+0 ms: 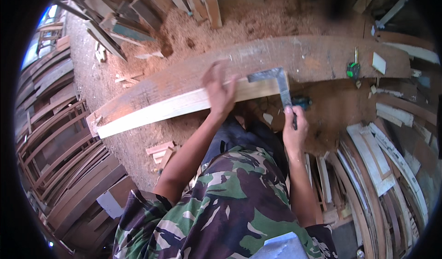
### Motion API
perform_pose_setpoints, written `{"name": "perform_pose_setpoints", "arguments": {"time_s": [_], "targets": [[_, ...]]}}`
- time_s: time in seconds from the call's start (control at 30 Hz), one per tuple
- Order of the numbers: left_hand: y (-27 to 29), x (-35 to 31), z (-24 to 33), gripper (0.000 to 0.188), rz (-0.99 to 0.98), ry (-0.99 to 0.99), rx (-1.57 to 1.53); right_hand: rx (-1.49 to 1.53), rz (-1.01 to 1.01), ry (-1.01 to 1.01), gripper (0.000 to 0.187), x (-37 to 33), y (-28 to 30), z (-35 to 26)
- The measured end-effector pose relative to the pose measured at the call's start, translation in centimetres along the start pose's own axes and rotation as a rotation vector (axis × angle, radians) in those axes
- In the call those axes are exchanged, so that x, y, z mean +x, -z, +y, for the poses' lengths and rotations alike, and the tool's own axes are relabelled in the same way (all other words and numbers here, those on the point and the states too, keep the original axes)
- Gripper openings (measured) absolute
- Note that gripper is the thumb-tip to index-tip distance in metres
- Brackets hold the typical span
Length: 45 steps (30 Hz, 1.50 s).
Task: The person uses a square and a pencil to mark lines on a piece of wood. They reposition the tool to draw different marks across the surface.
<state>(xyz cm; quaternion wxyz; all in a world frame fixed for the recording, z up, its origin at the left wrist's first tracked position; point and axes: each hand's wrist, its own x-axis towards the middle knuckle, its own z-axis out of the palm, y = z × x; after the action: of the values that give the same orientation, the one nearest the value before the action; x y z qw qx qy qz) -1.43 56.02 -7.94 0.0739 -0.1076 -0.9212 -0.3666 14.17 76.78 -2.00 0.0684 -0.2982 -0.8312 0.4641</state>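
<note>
A pale wooden board (161, 115) lies lengthwise along the near side of a long brown workbench plank (184, 77). Across the board's right end rests a dark metal carpenter's square (282, 80), one leg along the board and the other pointing toward me. My right hand (297, 129) is closed on the lower end of that leg; a dark piece shows between the fingers. Over the middle of the board is my left hand (221, 93), blurred by motion, its fingers stretched and apart. Whether it touches the wood I cannot tell.
A green and black tape measure (353, 70) and a small white block (379, 63) lie at the plank's right. Behind the square sits a blue-green tool (301, 102), partly hidden. Sawdust (258, 19) covers the floor beyond. Stacked timber (55, 167) lines both sides.
</note>
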Motion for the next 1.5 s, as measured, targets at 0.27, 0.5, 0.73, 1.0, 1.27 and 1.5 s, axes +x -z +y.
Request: {"name": "perform_pose_setpoints", "arguments": {"time_s": [0.27, 0.5, 0.73, 1.0, 1.27, 1.5], "targets": [[21.3, -2.0, -25.2, 0.145, 0.880, 1.634, -0.140, -0.044, 0.305, -0.045, 0.030, 1.9, 6.8, 1.9], [24.8, -0.4, -23.5, 0.120, 1.042, 1.360, -0.772, 0.137, 0.394, -0.072, 0.031, 3.0, 6.6, 3.0], [29.7, 2.1, -22.4, 0.099, 1.078, 0.948, -0.851, 0.183, 0.479, 0.006, 0.032, 3.0, 5.9, 2.5], [49.0, 15.2, -6.3, 0.074, 0.962, 0.143, -0.652, 0.268, 0.510, 0.057, 0.034, 4.3, 5.8, 0.5], [58.4, 23.1, 0.5, 0.050, 0.301, -0.245, -0.435, 0.227, 0.555, 0.003, 0.030, 2.4, 3.4, -1.4], [26.8, 11.0, 0.1, 0.079, -0.216, -0.626, 0.076, 0.278, 0.744, -0.184, 0.032, -2.1, 2.4, 2.2]]}}
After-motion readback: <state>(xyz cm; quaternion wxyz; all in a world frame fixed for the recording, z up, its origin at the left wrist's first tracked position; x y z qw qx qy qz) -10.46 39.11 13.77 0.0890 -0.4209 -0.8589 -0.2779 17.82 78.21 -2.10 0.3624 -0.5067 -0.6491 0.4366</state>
